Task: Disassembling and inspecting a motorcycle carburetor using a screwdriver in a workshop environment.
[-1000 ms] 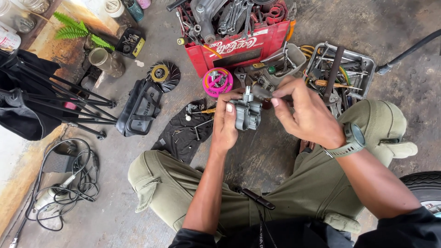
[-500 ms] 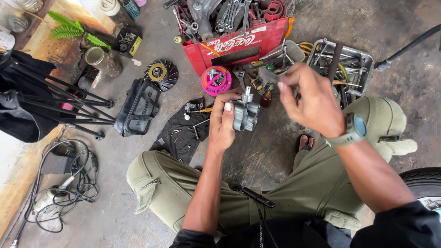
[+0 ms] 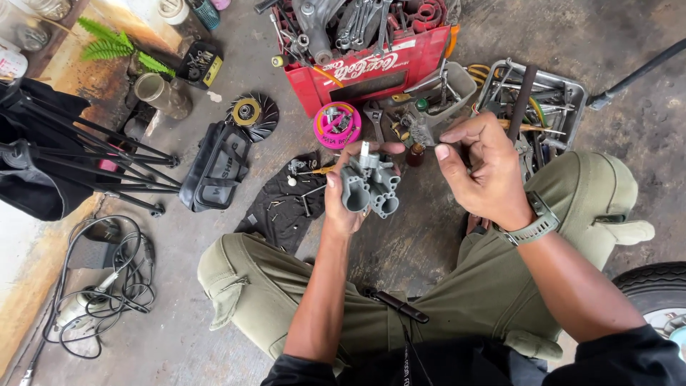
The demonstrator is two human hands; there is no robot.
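Observation:
My left hand (image 3: 344,200) grips a grey metal carburetor body (image 3: 370,186) with round bores, held above my knees. My right hand (image 3: 484,168) hovers to the right of it, a short gap away, fingers curled with thumb and forefinger close together; whether a small part sits between them I cannot tell. A watch is on my right wrist. I sit on the concrete floor in olive trousers.
A red crate (image 3: 371,57) of tools stands ahead, a metal tray (image 3: 564,89) of tools to its right. A pink round tin (image 3: 337,124), a black cloth (image 3: 286,200) with screws, a black bag (image 3: 214,168), a grinding disc (image 3: 251,114), a coiled cable (image 3: 107,286) and a tyre (image 3: 657,293) surround me.
My right hand left the carburetor body, reached toward the tool tray, and has come partway back. The left hand keeps hold of the part, turned slightly.

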